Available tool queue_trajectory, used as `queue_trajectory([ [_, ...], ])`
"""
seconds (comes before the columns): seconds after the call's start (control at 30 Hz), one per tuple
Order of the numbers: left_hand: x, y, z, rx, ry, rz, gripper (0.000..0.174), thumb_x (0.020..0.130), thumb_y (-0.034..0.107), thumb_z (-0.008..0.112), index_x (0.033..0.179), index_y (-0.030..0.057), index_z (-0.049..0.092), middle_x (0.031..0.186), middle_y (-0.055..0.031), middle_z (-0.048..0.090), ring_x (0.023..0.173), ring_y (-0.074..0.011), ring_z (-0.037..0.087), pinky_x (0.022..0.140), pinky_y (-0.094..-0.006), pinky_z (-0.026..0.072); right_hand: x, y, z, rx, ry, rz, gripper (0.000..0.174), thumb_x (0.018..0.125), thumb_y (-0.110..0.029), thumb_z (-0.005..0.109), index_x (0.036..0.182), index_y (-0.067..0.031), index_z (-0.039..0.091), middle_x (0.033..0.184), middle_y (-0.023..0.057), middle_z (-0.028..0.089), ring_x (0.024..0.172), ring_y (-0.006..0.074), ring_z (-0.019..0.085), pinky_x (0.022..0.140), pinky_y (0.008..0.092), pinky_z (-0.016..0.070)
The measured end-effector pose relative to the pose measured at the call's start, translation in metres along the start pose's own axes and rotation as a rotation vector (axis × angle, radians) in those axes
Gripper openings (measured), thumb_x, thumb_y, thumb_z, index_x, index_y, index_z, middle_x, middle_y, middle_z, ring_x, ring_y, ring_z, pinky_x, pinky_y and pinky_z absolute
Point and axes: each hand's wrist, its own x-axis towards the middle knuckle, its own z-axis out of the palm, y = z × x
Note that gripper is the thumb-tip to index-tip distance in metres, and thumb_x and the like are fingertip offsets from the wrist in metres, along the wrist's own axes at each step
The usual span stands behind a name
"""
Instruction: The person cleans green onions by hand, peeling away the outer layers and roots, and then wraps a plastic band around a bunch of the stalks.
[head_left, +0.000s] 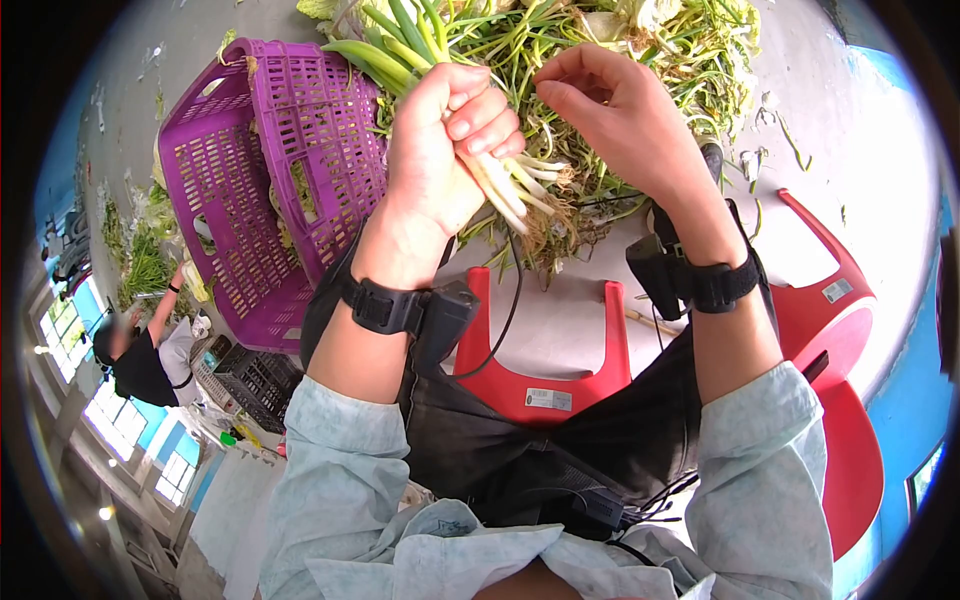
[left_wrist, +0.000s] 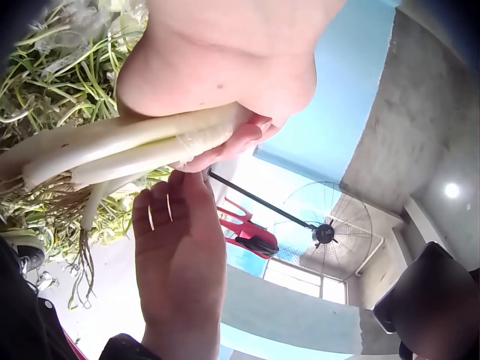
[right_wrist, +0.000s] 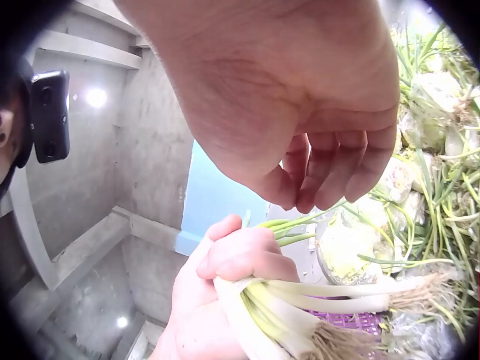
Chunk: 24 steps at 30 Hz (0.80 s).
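Note:
My left hand grips a small bunch of spring onions around their white stems. The roots hang toward me on the right, and the green leaves stick out past the far side of the fist. In the left wrist view the white stems run out from under the palm, ending in brown, stringy roots. My right hand hovers just to the right of the bunch, its fingers loosely bent with nothing between them. In the right wrist view that hand is above the left fist.
A heap of spring onion trimmings and leaves covers the floor ahead. Purple plastic crates stand at the left. A red stool is between my legs, and red chairs are at the right. Another person works at far left.

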Motion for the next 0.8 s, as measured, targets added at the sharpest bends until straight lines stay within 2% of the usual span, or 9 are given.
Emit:
queue_trajectory([
  [0.17,-0.002,-0.002,0.004,0.068,-0.018,-0.003,0.032,0.099,0.019,0.050,0.068,0.0199,0.040,0.052,0.0103,0.032,0.048,-0.0053,0.034,0.058,-0.0254,0.0361,0.000,-0.001,0.000,-0.001,-0.011,0.014,0.025,0.091,-0.022,0.071,0.105,-0.0011,0.074,0.086,0.0100,0.074,0.079,0.0179,0.071,0.075,0.0327,0.0565],
  [0.27,-0.002,-0.003,0.006,0.178,-0.001,0.003,0.033,0.099,0.021,0.052,0.069,0.0192,0.040,0.053,0.0092,0.034,0.049,-0.0059,0.035,0.058,-0.0262,0.0359,0.001,0.000,0.000,0.010,-0.008,-0.003,0.025,0.091,-0.021,0.071,0.105,-0.0006,0.074,0.085,0.0101,0.074,0.078,0.0178,0.071,0.074,0.0327,0.0565],
  [0.37,-0.004,-0.008,0.017,0.353,0.091,0.002,0.036,0.102,0.028,0.055,0.070,0.0186,0.042,0.054,0.0076,0.036,0.051,-0.0078,0.037,0.058,-0.0262,0.0358,0.001,0.001,0.001,0.030,-0.001,-0.030,0.024,0.091,-0.020,0.071,0.104,0.0000,0.073,0.085,0.0100,0.074,0.077,0.0178,0.071,0.074,0.0328,0.0565],
  [0.47,-0.002,-0.013,0.016,0.388,0.123,0.003,0.041,0.104,0.037,0.056,0.071,0.0182,0.043,0.055,0.0062,0.037,0.052,-0.0097,0.039,0.059,-0.0262,0.0359,0.001,0.003,0.002,0.039,0.005,-0.041,0.024,0.091,-0.020,0.071,0.104,0.0003,0.073,0.085,0.0100,0.074,0.077,0.0179,0.071,0.074,0.0329,0.0565],
  [0.5,-0.001,-0.013,0.015,0.357,0.104,0.006,0.046,0.105,0.046,0.054,0.071,0.0184,0.043,0.055,0.0058,0.038,0.053,-0.0105,0.040,0.059,-0.0263,0.0362,0.001,0.004,0.002,0.040,0.008,-0.043,0.024,0.091,-0.020,0.071,0.104,0.0004,0.073,0.085,0.0100,0.074,0.077,0.0180,0.071,0.074,0.0329,0.0565],
  [0.6,-0.001,-0.009,0.012,0.301,0.096,-0.002,0.049,0.105,0.050,0.052,0.069,0.0184,0.041,0.055,0.0059,0.038,0.052,-0.0105,0.040,0.059,-0.0268,0.0363,0.000,0.001,0.001,0.037,0.009,-0.028,0.024,0.091,-0.020,0.071,0.104,0.0005,0.073,0.085,0.0102,0.074,0.078,0.0182,0.071,0.074,0.0328,0.0565],
  [0.8,-0.003,-0.008,0.013,0.266,0.082,-0.007,0.041,0.104,0.040,0.050,0.069,0.0192,0.040,0.055,0.0067,0.035,0.052,-0.0102,0.036,0.060,-0.0275,0.0355,0.000,0.000,0.001,0.019,0.005,-0.011,0.024,0.090,-0.020,0.071,0.105,-0.0006,0.074,0.086,0.0106,0.075,0.078,0.0185,0.071,0.074,0.0330,0.0567],
])
